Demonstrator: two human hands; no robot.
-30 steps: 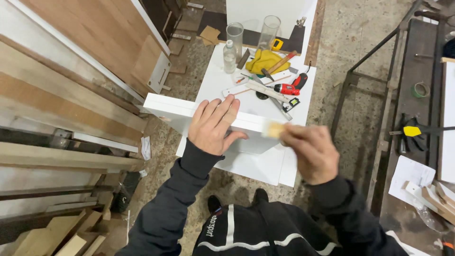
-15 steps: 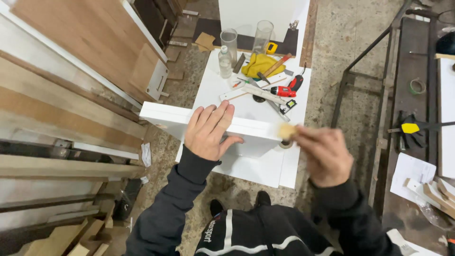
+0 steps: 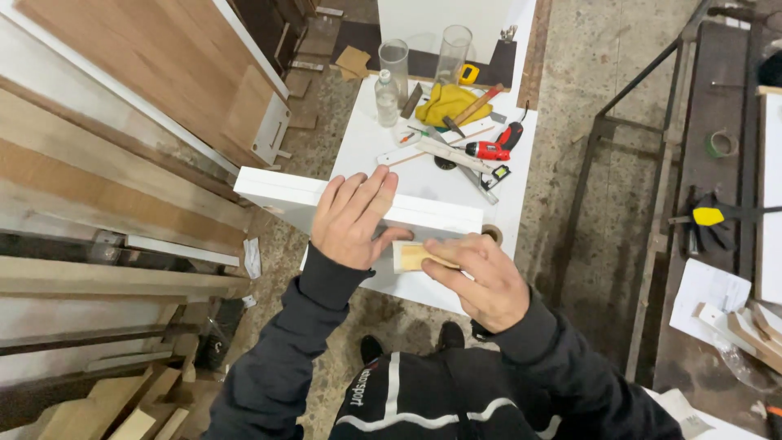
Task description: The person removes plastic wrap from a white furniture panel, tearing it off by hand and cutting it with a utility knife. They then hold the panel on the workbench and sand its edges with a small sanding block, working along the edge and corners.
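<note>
Two hands work on a white panel (image 3: 285, 194) held on edge across the near end of a white work table (image 3: 366, 138). Much of the panel's near face is hidden behind the hands, and its right end is cut off from view by the right hand (image 3: 481, 277); whether it rests on the table or is held clear cannot be told. Its long top edge is smooth, flat and square-cornered. The left hand (image 3: 352, 218) lies with fingers spread and flat over that top edge, thumb curled down the near face. The right hand is closed, thumb against fingertips, on a small pale wooden block (image 3: 414, 256) pressed to the panel's near face just beside the left thumb; what covers the block's working side is not visible. At the table's far end lie a yellow cloth (image 3: 444, 102), a red power screwdriver (image 3: 489, 150), two clear cylinders (image 3: 394, 61) and a small bottle (image 3: 386, 99), small and partly overlapping. Bare timber boards (image 3: 106, 171) lean at left.
</note>
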